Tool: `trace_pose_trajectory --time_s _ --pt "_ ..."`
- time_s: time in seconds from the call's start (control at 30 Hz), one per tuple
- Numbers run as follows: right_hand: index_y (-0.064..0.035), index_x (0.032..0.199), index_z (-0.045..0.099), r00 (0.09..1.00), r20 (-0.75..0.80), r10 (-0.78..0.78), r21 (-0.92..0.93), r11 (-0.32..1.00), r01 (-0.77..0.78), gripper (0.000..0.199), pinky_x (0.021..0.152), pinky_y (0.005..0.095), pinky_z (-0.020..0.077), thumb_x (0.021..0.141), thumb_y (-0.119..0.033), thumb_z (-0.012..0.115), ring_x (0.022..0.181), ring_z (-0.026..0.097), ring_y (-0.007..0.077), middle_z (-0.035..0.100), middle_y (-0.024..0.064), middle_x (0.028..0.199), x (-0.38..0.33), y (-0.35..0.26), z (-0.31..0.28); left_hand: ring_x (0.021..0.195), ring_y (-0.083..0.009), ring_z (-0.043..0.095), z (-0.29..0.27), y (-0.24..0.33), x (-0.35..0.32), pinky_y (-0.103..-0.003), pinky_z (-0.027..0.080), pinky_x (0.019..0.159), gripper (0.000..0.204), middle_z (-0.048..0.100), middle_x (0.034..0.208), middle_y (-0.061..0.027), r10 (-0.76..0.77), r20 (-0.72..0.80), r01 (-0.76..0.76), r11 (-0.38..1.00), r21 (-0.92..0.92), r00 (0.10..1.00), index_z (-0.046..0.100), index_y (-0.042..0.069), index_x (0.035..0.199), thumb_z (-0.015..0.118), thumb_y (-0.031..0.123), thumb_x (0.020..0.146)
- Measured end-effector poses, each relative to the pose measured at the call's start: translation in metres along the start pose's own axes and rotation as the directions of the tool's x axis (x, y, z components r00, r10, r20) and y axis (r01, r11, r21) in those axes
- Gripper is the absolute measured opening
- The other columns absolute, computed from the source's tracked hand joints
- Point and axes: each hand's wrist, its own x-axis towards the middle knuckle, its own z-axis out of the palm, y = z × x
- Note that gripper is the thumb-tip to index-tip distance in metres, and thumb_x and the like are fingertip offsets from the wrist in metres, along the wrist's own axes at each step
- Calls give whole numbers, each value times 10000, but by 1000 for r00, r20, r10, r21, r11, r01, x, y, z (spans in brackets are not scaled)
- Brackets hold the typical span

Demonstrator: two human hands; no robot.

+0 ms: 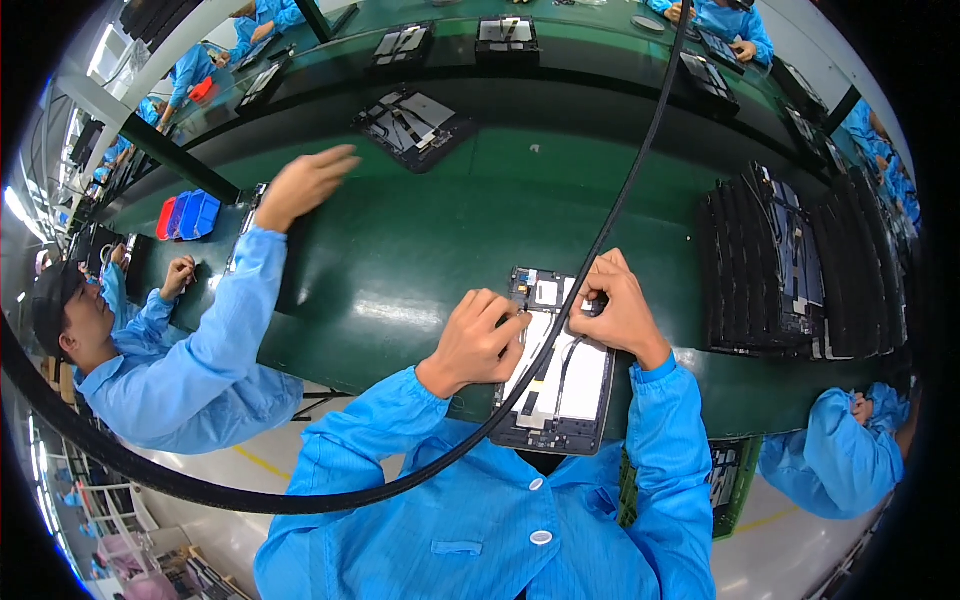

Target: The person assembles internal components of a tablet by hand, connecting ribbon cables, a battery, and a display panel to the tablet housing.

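Note:
An opened tablet [587, 390] lies on the green bench in front of me, its white battery panels, dark ribbon cables and small boards showing. My left hand [474, 340] is over its left side, fingers curled together near the upper middle. At the upper right part of the tablet, my right hand [622, 308] is closed in a pinch, thumb and fingertips close to the boards. Whatever either hand's fingers hold is too small or hidden to make out. A thick black cable [628, 190] crosses the view in front of the tablet, between my hands.
Several dark tablet parts stand in a stack [740, 270] at the right. Another opened tablet [415, 125] lies beyond, toward a co-worker's outstretched hand [305, 187]. Blue and red bins [190, 215] stand at the left. A green crate [738, 490] sits below the bench.

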Motion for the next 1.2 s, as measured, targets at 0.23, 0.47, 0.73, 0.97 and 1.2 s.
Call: trace_pose_trajectory --time_s 0.23,0.47,0.73,0.97,1.2 --pt "-65 718 752 995 98 -18 81 997 10 124 935 373 470 620 -106 816 1040 506 269 547 29 894 -6 -3 -8 880 -292 626 -10 2 -10 -431 495 762 309 691 980 -97 4 -29 -6 997 -75 1000 785 40 1037 714 22 737" --pt "-64 723 765 989 149 6 120 992 -24 125 989 388 458 619 -108 819 1097 499 276 553 29 955 -6 -5 -10 889 -295 628 -9 2 -11 -435 493 768 303 701 999 -95 -115 -51 114 993 -32 992 774 27 1066 707 19 771" --pt "-62 732 792 984 178 10 98 995 -27 141 1031 395 453 611 -112 842 1152 501 294 584 39 1020 -8 -8 -12 935 -323 616 -12 8 -7 -458 483 822 296 687 1024 -116 -204 23 205 978 -42 979 734 -9 1135 694 46 847" --pt "-60 751 814 981 192 10 115 993 -33 138 1047 411 454 634 -123 852 1173 505 304 604 43 1045 -7 -11 -13 940 -337 614 -14 3 -4 -470 477 843 303 662 1009 -135 -132 92 130 991 37 987 711 -30 1142 682 58 854" --pt "-63 755 826 989 145 4 51 999 -12 133 1103 433 415 656 -145 859 1204 517 311 637 40 1081 -13 -8 -17 925 -330 612 -11 -3 -2 -468 477 838 318 646 976 -124 -63 71 62 998 20 995 712 -22 1128 685 52 820"
